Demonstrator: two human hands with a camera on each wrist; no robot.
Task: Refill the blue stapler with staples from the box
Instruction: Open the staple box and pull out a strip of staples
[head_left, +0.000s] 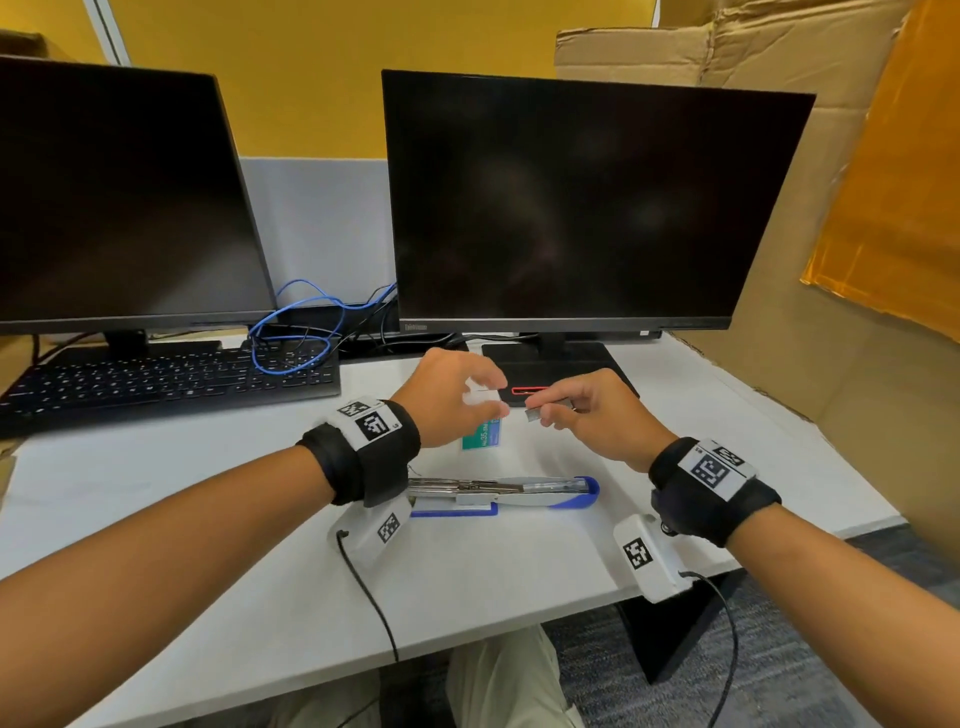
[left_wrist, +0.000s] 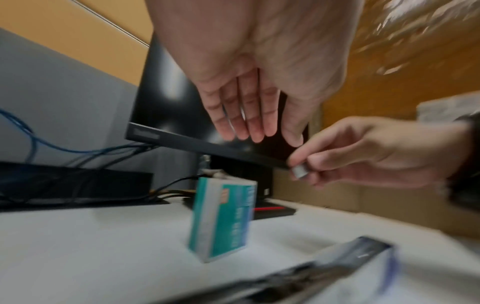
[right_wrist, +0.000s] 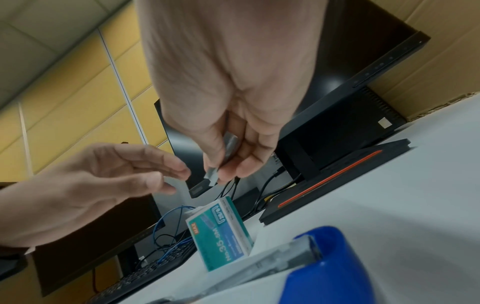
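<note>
The blue stapler (head_left: 519, 493) lies opened flat on the white desk, its metal staple channel exposed, between my two wrists. Beyond it rests the teal staple box (head_left: 482, 434), mostly hidden under my left hand in the head view; the box (left_wrist: 223, 220) shows plainly from the left wrist. My right hand (head_left: 550, 413) pinches a grey strip of staples (right_wrist: 226, 156) above the desk, over the box. My left hand (left_wrist: 259, 131) hovers just left of it, fingers straight and holding nothing. The stapler's blue end (right_wrist: 332, 267) fills the right wrist view's bottom.
Two dark monitors (head_left: 587, 208) stand behind, the right one's base (head_left: 556, 369) just past my hands. A black keyboard (head_left: 171, 379) with a looped blue cable (head_left: 296, 332) lies at left. Cardboard (head_left: 831, 260) walls the right side. The desk edge (head_left: 467, 639) is near me.
</note>
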